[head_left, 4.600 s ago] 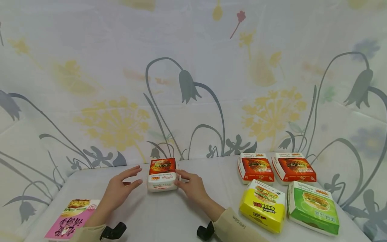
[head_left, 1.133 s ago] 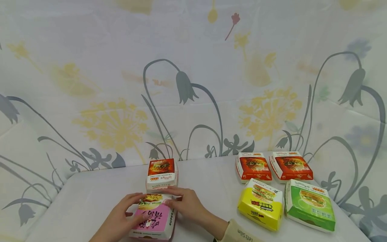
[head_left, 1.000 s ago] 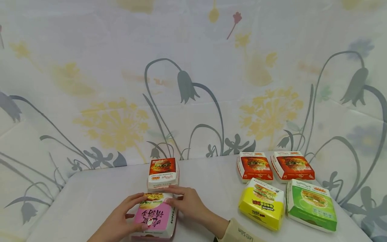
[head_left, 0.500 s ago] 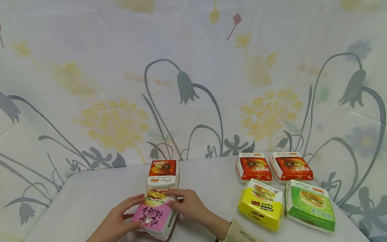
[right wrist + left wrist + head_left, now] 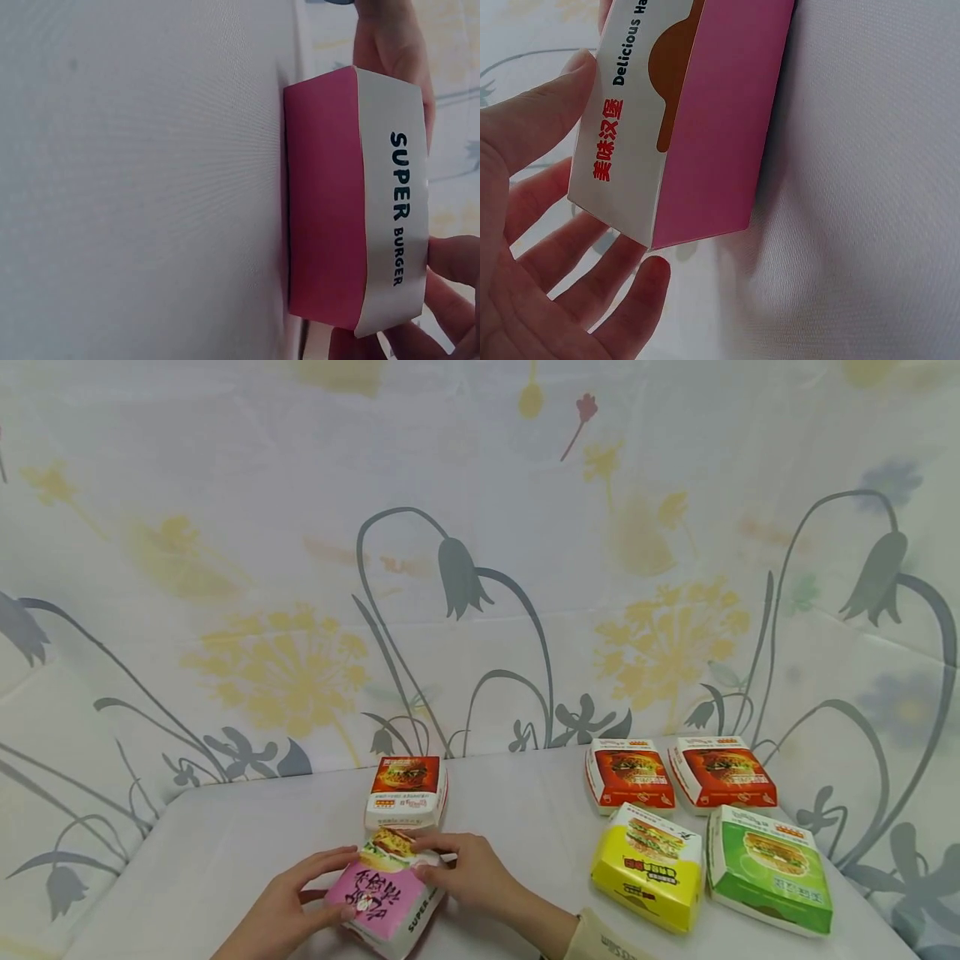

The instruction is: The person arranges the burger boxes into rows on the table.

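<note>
A pink-and-white burger box [image 5: 382, 893] sits at the table's front, turned at an angle, its burger picture pointing away. My left hand [image 5: 288, 897] holds its left side, thumb near the front corner. In the left wrist view, the thumb rests at the edge of the box's white side, with other fingers spread beyond it. My right hand [image 5: 472, 872] holds the far right corner, thumb on the top edge and fingers behind. The right wrist view shows the box's "SUPER BURGER" side [image 5: 397, 202] close over the white cloth. Just behind stands a red-and-white burger box [image 5: 405, 792].
On the right of the white-covered table [image 5: 225, 827] stand two red burger boxes [image 5: 628, 774] at the back. A yellow burger box [image 5: 648, 868] and a green burger box [image 5: 772, 868] lie in front of them. A flower-printed cloth [image 5: 480, 568] hangs behind the table.
Earlier the hands were at the red-and-white box, with the pink box at the front left. The pink box came to the middle and, over the last second, has turned clockwise between both hands.
</note>
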`<state>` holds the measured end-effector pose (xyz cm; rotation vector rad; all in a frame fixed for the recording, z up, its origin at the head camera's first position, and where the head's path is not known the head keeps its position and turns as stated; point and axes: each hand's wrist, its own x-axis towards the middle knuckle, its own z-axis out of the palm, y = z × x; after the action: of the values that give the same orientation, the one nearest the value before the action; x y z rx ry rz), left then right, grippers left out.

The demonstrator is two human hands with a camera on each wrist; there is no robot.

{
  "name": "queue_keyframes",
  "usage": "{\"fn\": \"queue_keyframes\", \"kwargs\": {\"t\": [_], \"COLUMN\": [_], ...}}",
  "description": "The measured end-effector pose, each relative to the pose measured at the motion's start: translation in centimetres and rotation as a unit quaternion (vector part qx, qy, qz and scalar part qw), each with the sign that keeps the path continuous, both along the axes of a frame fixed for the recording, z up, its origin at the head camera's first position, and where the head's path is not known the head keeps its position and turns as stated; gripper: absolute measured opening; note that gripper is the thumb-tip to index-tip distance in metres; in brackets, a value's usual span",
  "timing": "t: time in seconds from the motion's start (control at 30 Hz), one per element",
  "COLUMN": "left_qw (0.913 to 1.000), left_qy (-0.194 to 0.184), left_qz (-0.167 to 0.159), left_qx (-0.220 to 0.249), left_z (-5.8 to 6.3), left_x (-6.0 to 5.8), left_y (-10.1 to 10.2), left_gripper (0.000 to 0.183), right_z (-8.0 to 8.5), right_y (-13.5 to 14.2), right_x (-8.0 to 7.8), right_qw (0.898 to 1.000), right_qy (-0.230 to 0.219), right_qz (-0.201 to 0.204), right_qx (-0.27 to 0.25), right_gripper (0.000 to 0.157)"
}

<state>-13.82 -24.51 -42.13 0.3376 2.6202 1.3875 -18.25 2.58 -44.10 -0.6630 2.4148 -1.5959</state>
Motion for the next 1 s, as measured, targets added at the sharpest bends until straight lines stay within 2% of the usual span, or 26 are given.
{"fn": "queue_keyframes", "kwargs": {"t": [0.23,0.4,0.53,0.67,0.87,1.0], "left_qw": [0.9999,0.9996,0.9992,0.9972,0.9906,0.989], "left_qy": [0.009,0.008,0.003,-0.006,0.005,0.02], "left_qz": [0.006,0.016,0.032,0.066,0.125,0.135], "left_qx": [-0.005,-0.023,-0.026,-0.036,-0.056,-0.057], "left_z": [0.0,0.1,0.0,-0.2,-0.5,-0.7], "left_x": [-0.3,-0.4,-0.4,-0.6,-0.8,-0.9], "left_y": [-0.4,-0.5,-0.5,-0.3,0.2,0.5], "left_gripper": [0.057,0.053,0.052,0.052,0.048,0.047], "right_z": [0.4,0.4,0.3,0.4,0.8,0.9], "right_y": [0.3,0.7,1.1,1.4,1.6,1.6], "right_x": [0.5,0.8,1.0,1.1,1.1,1.2], "right_qw": [1.0,1.0,1.0,1.0,1.0,0.999], "right_qy": [-0.024,-0.024,-0.013,-0.014,-0.027,-0.023], "right_qz": [0.001,0.004,-0.001,-0.009,-0.01,-0.019], "right_qx": [0.013,0.011,0.001,0.0,0.011,0.025], "right_gripper": [0.026,0.023,0.017,0.015,0.027,0.041]}}
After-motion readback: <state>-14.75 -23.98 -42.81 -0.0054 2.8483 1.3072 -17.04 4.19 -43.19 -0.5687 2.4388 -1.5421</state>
